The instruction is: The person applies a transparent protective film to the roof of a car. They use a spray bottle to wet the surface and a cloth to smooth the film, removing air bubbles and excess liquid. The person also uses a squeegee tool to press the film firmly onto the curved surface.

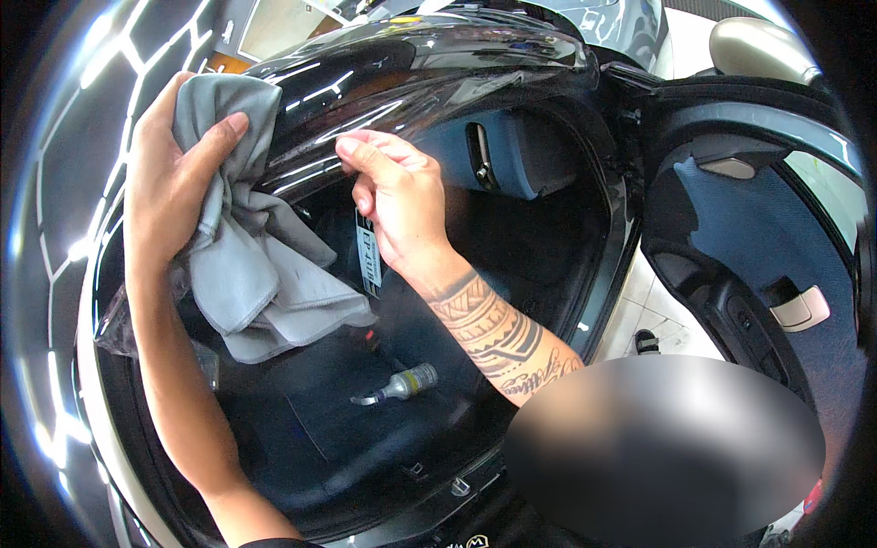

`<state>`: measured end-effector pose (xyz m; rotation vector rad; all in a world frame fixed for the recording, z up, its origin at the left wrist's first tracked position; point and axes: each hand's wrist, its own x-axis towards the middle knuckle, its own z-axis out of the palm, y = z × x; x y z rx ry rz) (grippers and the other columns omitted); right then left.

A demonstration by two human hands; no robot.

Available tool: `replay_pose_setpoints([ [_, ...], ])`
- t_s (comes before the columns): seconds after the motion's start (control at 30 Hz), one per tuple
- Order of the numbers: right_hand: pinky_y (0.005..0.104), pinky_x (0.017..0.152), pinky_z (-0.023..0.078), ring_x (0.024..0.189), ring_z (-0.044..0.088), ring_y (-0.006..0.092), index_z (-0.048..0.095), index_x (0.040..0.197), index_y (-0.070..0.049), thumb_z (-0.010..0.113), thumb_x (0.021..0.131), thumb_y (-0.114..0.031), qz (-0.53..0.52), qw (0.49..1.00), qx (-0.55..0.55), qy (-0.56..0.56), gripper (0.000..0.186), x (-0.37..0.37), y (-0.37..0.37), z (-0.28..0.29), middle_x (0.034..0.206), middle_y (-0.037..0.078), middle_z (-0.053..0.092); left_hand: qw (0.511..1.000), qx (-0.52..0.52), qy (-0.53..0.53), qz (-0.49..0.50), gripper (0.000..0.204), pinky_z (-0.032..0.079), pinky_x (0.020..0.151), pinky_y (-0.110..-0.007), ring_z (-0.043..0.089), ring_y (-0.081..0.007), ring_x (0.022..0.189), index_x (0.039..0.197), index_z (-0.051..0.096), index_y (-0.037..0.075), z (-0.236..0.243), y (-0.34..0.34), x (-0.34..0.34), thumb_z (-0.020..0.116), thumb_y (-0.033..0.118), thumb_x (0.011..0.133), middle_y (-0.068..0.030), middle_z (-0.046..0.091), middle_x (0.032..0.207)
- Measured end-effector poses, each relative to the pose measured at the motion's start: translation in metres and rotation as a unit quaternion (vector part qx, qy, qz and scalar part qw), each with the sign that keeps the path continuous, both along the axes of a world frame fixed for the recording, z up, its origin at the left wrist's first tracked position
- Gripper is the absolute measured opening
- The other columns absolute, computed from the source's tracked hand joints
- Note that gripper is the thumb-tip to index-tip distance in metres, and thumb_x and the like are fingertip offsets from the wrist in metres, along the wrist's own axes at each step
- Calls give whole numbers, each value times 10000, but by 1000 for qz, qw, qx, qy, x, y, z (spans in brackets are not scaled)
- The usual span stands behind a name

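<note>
Over the dark car interior point(315, 411), gripping grey cloth point(260, 283) by its upper end with the left hand point(169, 196), length slanting down rightward, and holding the right hand point(400, 187) apart from it, with fingertips pinched near the glossy panel point(393, 87), any hold unclear

L hand point(169, 196) has cloth point(233, 288) in & below its fingers point(222, 142). R hand point(404, 196) nr, to R of those. Bottle point(406, 384) in car int. point(338, 457), below R hand's fingers. Open car door point(708, 205) well R of both hands' fingers; wing mirror point(763, 50) above it.
</note>
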<state>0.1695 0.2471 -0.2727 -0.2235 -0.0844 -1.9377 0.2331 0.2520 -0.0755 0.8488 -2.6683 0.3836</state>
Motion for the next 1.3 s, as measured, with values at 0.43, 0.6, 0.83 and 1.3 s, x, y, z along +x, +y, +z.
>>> replay_pose_setpoints([
  [0.43,201,396,367,443,450,68,612,992,-51,595,878,-127,214,959,-90,-161,138,-8,-5,6,957,95,666,999,-30,33,22,366,436,743,-289,545,-165,746,1008,562,-23,-4,9,-3,691,224,769,-102,599,815],
  [0.6,206,390,348,439,429,72,596,994,-73,603,867,-114,238,960,-93,-115,134,-17,-4,6,890,52,635,998,-33,50,12,338,439,743,-282,554,-159,750,1005,564,-20,-4,14,-7,683,194,772,-96,603,809],
  [0.83,215,396,334,470,467,94,581,978,-79,616,861,-120,249,953,-131,-109,129,-19,-7,4,832,35,615,994,-30,84,66,354,453,721,-282,573,-170,754,1023,555,-33,2,19,8,670,218,802,-111,599,827],
  [1.3,189,379,341,495,470,78,575,1008,-49,592,892,-141,237,961,-119,-72,149,-23,-3,1,910,42,618,988,-146,-40,18,494,422,889,-398,565,-406,978,1194,499,-63,-34,1,-26,661,158,783,-265,594,1033],
])
